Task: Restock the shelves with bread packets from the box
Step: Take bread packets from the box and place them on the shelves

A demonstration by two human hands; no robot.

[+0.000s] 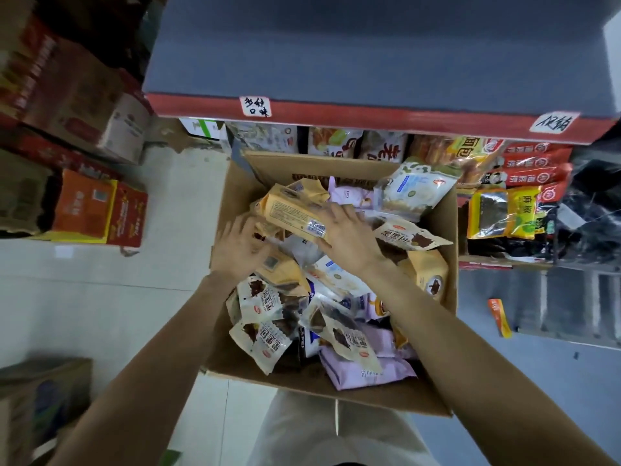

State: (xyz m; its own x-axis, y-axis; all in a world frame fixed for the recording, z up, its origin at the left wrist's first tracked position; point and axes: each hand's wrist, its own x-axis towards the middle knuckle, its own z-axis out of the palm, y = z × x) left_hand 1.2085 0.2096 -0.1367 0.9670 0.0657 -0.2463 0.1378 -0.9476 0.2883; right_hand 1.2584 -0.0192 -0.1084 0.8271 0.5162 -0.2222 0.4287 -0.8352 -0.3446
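Observation:
An open cardboard box (336, 396) stands on the floor below me, filled with several bread packets in white, purple and yellow wrappers. My right hand (349, 237) grips a yellow bread packet (292, 210) near the top of the pile, thumb under its edge. My left hand (240, 247) reaches into the box's left side, fingers curled down among the packets beside the yellow one; whether it holds anything is hidden. A white-and-green packet (415, 190) leans on the box's far right corner. The grey shelf (369, 62) with a red front edge is just beyond the box.
Lower shelf rows behind the box hold bread packets (336, 142) and red and yellow snack bags (514, 196). Stacked cartons (97, 210) crowd the floor at left, another carton (40, 398) at lower left. An orange wrapper (500, 317) lies on the right floor.

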